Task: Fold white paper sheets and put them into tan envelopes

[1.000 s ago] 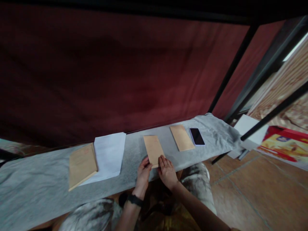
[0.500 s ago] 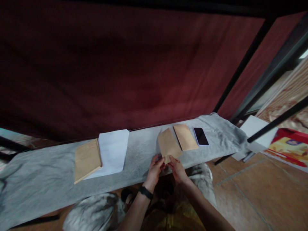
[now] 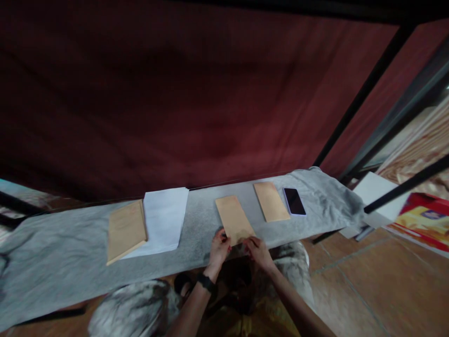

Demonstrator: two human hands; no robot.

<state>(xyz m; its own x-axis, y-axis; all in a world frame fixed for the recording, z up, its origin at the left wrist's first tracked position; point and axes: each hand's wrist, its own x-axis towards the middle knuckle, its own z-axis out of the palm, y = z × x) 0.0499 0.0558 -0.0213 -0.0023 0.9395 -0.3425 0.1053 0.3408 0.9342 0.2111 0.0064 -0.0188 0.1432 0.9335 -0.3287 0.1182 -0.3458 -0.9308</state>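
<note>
A brown paper envelope [image 3: 235,217] lies between my hands on the grey cloth, its near edge toward me. My left hand [image 3: 220,246] pinches its near left corner. At the near right corner, my right hand [image 3: 257,250] has its fingers closed on the edge. Just right of it rests a second brown envelope [image 3: 271,202], with a phone [image 3: 295,201], dark screen up, beside that. To the left sits a stack of white paper [image 3: 165,220], partly covered by a pile of brown envelopes [image 3: 126,230].
The grey cloth [image 3: 73,243] covers a long narrow bench in front of a dark red curtain [image 3: 196,103]. Black metal posts [image 3: 365,96] stand at the right. A red and yellow box [image 3: 426,220] and a white box [image 3: 377,194] are on the right side.
The envelope in my hands has swung from a tilted, lifted pose to lying flatter and further left. My hands have moved apart, from its near tip to its two near corners.
</note>
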